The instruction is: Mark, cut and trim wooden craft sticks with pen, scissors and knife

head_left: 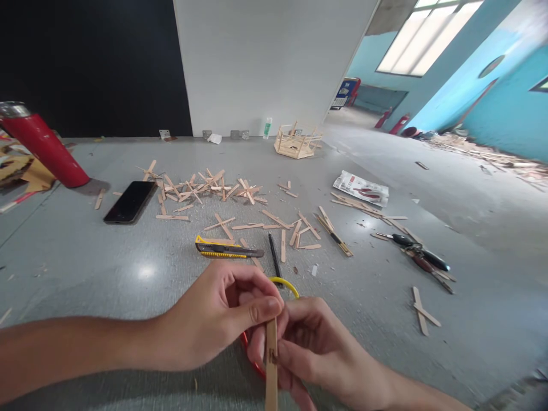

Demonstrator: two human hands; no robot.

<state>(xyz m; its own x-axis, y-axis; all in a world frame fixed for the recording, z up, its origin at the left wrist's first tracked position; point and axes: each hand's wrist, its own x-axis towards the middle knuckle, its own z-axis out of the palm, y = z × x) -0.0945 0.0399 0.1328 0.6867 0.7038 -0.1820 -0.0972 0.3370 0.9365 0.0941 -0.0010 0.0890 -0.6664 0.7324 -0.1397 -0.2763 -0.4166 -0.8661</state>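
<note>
We look down on a grey floor (85, 274) that carries everything in view. Along its far edge stands a white wall panel (265, 63), with a small stick-built frame (297, 141) just in front of it. Toward the far left lies a red cylinder (45, 149) on its side, and near it a black phone (131, 201) lies flat. Between the phone and the middle of the floor, loose wooden sticks (205, 188) are scattered. A printed packet (361, 188) lies to the right, and pliers (417, 254) lie nearer the right edge. A yellow utility knife (225, 247) and a black pen (274, 255) lie just beyond our hands.

Both hands meet at the near edge. The left hand (214, 319) clamps its thumb and forefinger on the top end of a wooden stick (271, 365). The right hand (317, 348) closes its fingers on the same stick just below, from the right side. The stick's long axis runs upright in the view, from the fingertips down toward us. The grips touch each other; the left one holds the far end. A yellow loop (285, 283) and a red loop (250, 354) show behind the hands; we cannot tell what they belong to.
</note>
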